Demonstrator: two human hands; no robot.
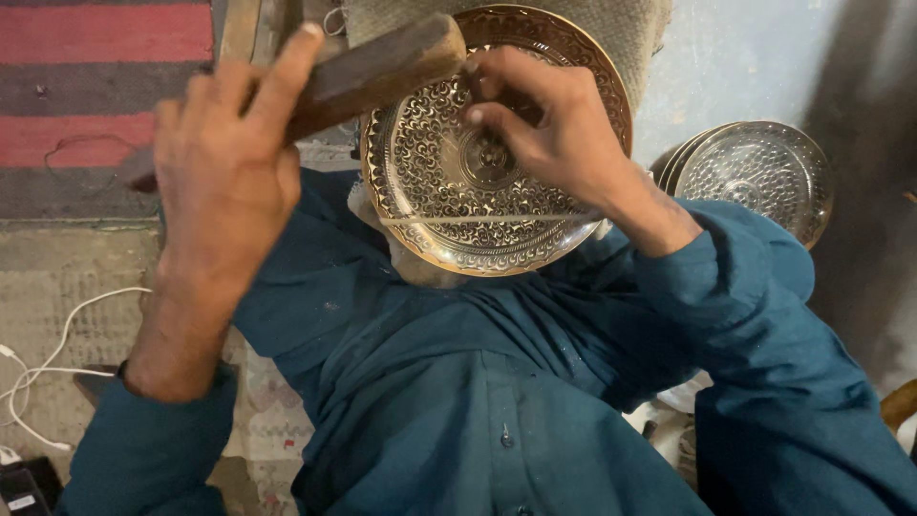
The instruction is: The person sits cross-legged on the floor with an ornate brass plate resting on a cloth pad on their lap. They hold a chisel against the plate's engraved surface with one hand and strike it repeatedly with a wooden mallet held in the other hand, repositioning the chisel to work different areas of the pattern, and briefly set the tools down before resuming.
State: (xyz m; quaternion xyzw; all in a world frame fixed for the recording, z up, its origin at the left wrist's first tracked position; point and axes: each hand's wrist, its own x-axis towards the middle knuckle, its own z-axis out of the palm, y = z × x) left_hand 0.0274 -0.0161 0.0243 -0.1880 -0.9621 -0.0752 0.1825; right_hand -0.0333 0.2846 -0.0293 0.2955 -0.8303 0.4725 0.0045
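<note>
The person is sitting with a round engraved metal plate propped against the lap, tilted up toward the head camera. A thin pale line, perhaps a strip or string, is running across its lower part; what it is cannot be told.

The left hand is closing around a dark wooden mallet, fingers wrapped over the handle, the block-shaped head pointing toward the plate's upper left rim. The right hand is pinching a small dark tool against the plate near its centre boss; fingertips are together on it, but the tool itself is mostly hidden, so its kind is uncertain.

Judgement on handling: the plate is looking like thin sheet metal, stiff, fairly light, its relief pattern easily dented by a stray blow. The polished surface is probably slippery; the rim is looking like the safest place to hold, away from the worked centre. The mallet is appearing heavy at the head.

A stack of similar silver plates is leaning at the right by the wall. A white cable is lying on the floor at left.
</note>
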